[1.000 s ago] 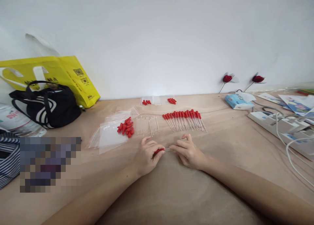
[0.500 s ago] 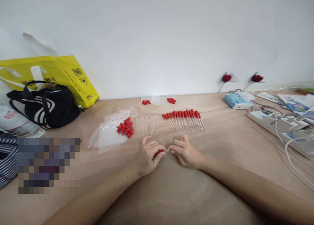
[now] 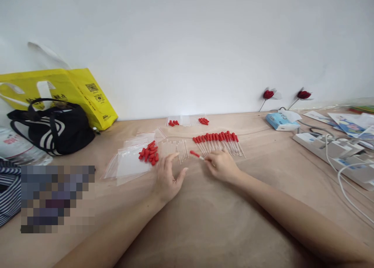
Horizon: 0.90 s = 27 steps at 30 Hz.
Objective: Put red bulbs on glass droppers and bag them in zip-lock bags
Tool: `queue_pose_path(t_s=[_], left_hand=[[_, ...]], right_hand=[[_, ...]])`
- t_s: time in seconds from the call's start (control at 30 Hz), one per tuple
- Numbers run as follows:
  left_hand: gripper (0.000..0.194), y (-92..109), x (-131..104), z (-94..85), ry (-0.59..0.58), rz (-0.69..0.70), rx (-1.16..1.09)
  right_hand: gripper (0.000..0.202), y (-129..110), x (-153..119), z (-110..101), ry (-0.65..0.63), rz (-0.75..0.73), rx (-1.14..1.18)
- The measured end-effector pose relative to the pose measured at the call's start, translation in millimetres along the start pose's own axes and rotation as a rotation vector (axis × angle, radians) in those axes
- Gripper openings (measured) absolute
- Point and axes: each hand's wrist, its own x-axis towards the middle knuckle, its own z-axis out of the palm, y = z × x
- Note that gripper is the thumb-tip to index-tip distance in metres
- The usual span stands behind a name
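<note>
Wooden table (image 3: 198, 225): lower frame
Left hand (image 3: 170, 179): lower centre, thumb splayed, empty
Right hand (image 3: 221, 165): right of centre, pinching red-bulbed dropper (image 3: 194, 154)
Changed: left's let go

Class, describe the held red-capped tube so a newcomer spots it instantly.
On the table, find the row of red-capped tubes. At its near side, the right hand pinches the tube. Its cap points left; the row's caps point toward the wall.
</note>
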Motion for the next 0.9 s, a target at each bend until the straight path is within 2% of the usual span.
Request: queue_pose_path(t_s=[0.07,0.13,0.27,0.57,0.7,0.8,0.9], left_hand=[[0.031,-3.8,0.0,1.5,0.009,-0.038,-0.021],[0.022,-5.1,0.5,1.9,-0.064,-0.038,-0.025],[0.015,-3.3,2.0,1.4,-0.18,-0.037,-0.017],[0.01,-1.7,2.5,2.2,-0.295,-0.067,-0.019],[0.008,-2.7,2.9,1.7,-0.311,-0.061,-0.015],[0.007,-2.1,2.6,2.1,-0.322,-0.062,-0.006],[0.006,-0.1,1.8,2.5,-0.324,-0.067,0.017]], right_hand=[[0.022,9.2,15.1,2.5,0.007,0.215,0.054],[0.022,15.6,30.7,7.2,0.032,0.386,0.047],[0.025,15.9,53.6,19.2,0.096,0.579,-0.06],[0.023,9.9,62.3,27.8,0.016,0.573,-0.199],[0.024,9.9,61.6,27.6,0.044,0.537,-0.211],[0.024,2.8,63.5,27.3,0.079,0.469,-0.183],[0.024,-10.8,69.9,28.9,0.049,0.428,-0.152]])
